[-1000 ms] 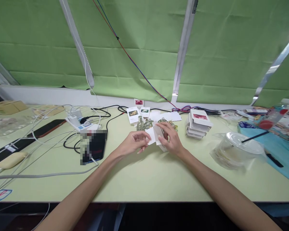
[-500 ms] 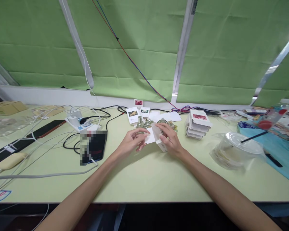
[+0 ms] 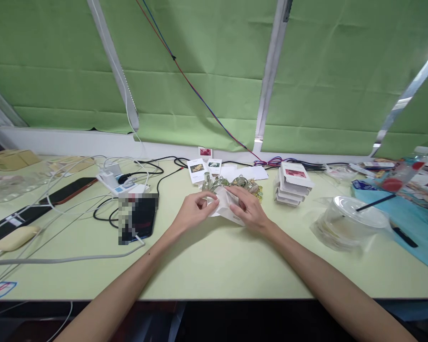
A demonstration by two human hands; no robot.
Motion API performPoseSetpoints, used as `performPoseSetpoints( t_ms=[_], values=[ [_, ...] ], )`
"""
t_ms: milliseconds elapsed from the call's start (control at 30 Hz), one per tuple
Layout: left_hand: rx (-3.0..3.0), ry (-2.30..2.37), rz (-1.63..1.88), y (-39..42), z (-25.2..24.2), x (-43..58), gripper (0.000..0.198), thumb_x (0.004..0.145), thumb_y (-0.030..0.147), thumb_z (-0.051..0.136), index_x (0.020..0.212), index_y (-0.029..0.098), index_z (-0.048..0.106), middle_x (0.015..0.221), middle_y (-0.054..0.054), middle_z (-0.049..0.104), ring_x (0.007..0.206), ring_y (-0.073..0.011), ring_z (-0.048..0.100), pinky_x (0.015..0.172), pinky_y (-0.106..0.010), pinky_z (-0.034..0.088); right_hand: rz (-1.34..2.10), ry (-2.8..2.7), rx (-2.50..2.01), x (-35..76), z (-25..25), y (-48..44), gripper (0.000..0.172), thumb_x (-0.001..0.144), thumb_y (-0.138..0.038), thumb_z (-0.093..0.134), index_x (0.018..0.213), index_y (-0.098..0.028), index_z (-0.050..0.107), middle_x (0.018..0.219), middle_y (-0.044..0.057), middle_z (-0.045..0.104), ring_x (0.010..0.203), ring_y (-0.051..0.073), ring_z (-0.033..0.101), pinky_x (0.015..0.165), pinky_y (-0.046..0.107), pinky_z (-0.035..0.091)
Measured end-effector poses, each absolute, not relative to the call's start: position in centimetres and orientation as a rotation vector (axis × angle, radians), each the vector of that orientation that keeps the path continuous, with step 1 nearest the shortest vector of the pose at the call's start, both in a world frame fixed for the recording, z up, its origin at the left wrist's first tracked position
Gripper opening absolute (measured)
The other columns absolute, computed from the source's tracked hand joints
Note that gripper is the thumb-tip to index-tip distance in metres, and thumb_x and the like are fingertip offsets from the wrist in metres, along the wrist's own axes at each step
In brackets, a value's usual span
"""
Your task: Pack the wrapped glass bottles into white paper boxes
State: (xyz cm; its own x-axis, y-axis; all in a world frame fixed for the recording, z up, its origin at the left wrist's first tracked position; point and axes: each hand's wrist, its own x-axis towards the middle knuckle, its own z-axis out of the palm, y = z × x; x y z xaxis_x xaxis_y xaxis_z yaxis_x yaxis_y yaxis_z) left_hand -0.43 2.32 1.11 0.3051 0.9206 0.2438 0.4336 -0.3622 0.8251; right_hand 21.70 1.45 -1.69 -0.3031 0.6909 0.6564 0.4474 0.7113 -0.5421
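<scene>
A small white carton (image 3: 225, 202) is held between both hands above the middle of the table. My left hand (image 3: 197, 209) pinches its left edge between thumb and fingers. My right hand (image 3: 248, 209) grips the right side, fingers over the top and thumb on the near face. Just behind the hands lie several small glass bottles (image 3: 240, 180), partly hidden by the carton and fingers. White cards with pictures (image 3: 197, 170) lie behind the bottles.
A stack of white boxes (image 3: 293, 184) stands right of the hands. Farther right are a lidded plastic cup with a straw (image 3: 360, 213) and a blue sheet (image 3: 406, 213). At left are a phone (image 3: 146, 214), a power strip (image 3: 123, 185) and many cables.
My left hand has closed in on the carton's edge. The carton's raised white flaps have come down and it is tilted differently, showing more of the bottles behind.
</scene>
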Motion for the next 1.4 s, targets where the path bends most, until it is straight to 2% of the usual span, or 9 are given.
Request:
performPoseSetpoints(
  t_ms=[133, 333, 533, 767, 933, 1033, 1133, 1300, 1400],
  values=[
    [2.054, 1.247, 0.875, 2.3, 1.1, -0.5, 0.032, 0.083, 0.046, 0.066, 0.085, 0.016, 0.075, 0.048, 0.007, 0.034, 0.047, -0.0092, 0.028, 0.048, -0.023, 0.022, 0.315, -1.931, -0.909, 21.6, -1.9, 1.5, 0.044, 0.103, -0.048, 0.044, 0.135, -0.024, 0.063, 0.133, 0.009, 0.068, 0.117, 0.026, 0.066, 0.095, 0.042, 0.054],
    [2.191, 1.23, 0.716, 2.1, 0.7, -0.4, 0.021, 0.081, 0.032, 0.063, 0.072, 0.017, 0.075, 0.046, 0.005, 0.042, 0.046, -0.0106, 0.034, 0.049, -0.024, 0.025, 0.263, -1.86, -0.963, 21.1, -2.0, 1.5, 0.046, 0.106, -0.046, 0.037, 0.117, -0.02, 0.073, 0.114, 0.01, 0.076, 0.105, 0.025, 0.071, 0.09, 0.04, 0.055],
    [2.347, 1.348, 0.675, 2.4, 0.7, -0.8, 0.018, 0.079, 0.028, 0.062, 0.084, 0.019, 0.078, 0.049, 0.005, 0.046, 0.049, -0.0119, 0.04, 0.054, -0.025, 0.028, 0.153, -1.777, -0.951, 20.9, -2.0, 1.6, 0.046, 0.107, -0.042, 0.033, 0.1, -0.019, 0.073, 0.096, 0.009, 0.077, 0.09, 0.023, 0.072, 0.079, 0.035, 0.054],
    [2.325, 1.371, 0.621, 2.9, 0.4, -1.3, 0.019, 0.082, 0.026, 0.058, 0.088, 0.018, 0.075, 0.061, 0.0, 0.062, 0.06, -0.015, 0.054, 0.062, -0.026, 0.037, -0.015, -1.738, -0.921, 20.7, -0.8, 1.9, 0.036, 0.106, -0.035, 0.039, 0.095, -0.019, 0.069, 0.087, 0.008, 0.075, 0.076, 0.021, 0.068, 0.071, 0.032, 0.049],
    [2.252, 1.332, 0.482, 3.3, 0.4, -1.9, 0.014, 0.078, 0.031, 0.063, 0.078, 0.018, 0.068, 0.063, 0.0, 0.063, 0.06, -0.0151, 0.055, 0.06, -0.025, 0.038, -0.025, -1.719, -1.031, 20.8, 1.3, 2.9, 0.03, 0.103, -0.035, 0.044, 0.095, -0.02, 0.069, 0.086, 0.005, 0.073, 0.062, 0.017, 0.057, 0.066, 0.031, 0.043],
    [2.188, 1.29, 0.372, 3.6, 0.4, -2.3, 0.016, 0.073, 0.035, 0.066, 0.073, 0.018, 0.065, 0.063, 0.0, 0.063, 0.059, -0.0152, 0.055, 0.057, -0.024, 0.037, -0.02, -1.709, -1.089, 21.2, 2.6, 4.3, 0.028, 0.101, -0.035, 0.046, 0.094, -0.02, 0.069, 0.092, 0.005, 0.075, 0.064, 0.016, 0.059, 0.067, 0.03, 0.043],
    [2.161, 1.291, 0.347, 3.8, 0.4, -2.6, 0.019, 0.072, 0.037, 0.066, 0.077, 0.019, 0.064, 0.061, 0.001, 0.063, 0.056, -0.0147, 0.053, 0.055, -0.024, 0.036, -0.041, -1.756, -1.222, 21.9, 4.3, 6.1, 0.029, 0.1, -0.035, 0.046, 0.095, -0.019, 0.07, 0.096, 0.006, 0.076, 0.076, 0.019, 0.065, 0.073, 0.03, 0.046],
    [2.028, 1.191, 0.27, 3.5, 0.6, -2.7, 0.023, 0.07, 0.036, 0.065, 0.085, 0.019, 0.06, 0.061, 0.001, 0.065, 0.052, -0.0134, 0.051, 0.052, -0.023, 0.036, -0.089, -1.879, -1.708, 23.3, 7.3, 9.6, 0.032, 0.097, -0.031, 0.049, 0.12, -0.018, 0.066, 0.116, 0.009, 0.074, 0.109, 0.027, 0.066, 0.089, 0.036, 0.048],
    [1.993, 1.158, 0.259, 3.3, 0.8, -2.6, 0.022, 0.068, 0.033, 0.064, 0.083, 0.019, 0.06, 0.06, 0.002, 0.062, 0.051, -0.0124, 0.049, 0.05, -0.022, 0.035, -0.046, -1.882, -1.826, 23.9, 8.0, 11.7, 0.033, 0.094, -0.025, 0.054, 0.123, -0.017, 0.065, 0.12, 0.014, 0.072, 0.114, 0.031, 0.065, 0.092, 0.039, 0.05]
  ],
)
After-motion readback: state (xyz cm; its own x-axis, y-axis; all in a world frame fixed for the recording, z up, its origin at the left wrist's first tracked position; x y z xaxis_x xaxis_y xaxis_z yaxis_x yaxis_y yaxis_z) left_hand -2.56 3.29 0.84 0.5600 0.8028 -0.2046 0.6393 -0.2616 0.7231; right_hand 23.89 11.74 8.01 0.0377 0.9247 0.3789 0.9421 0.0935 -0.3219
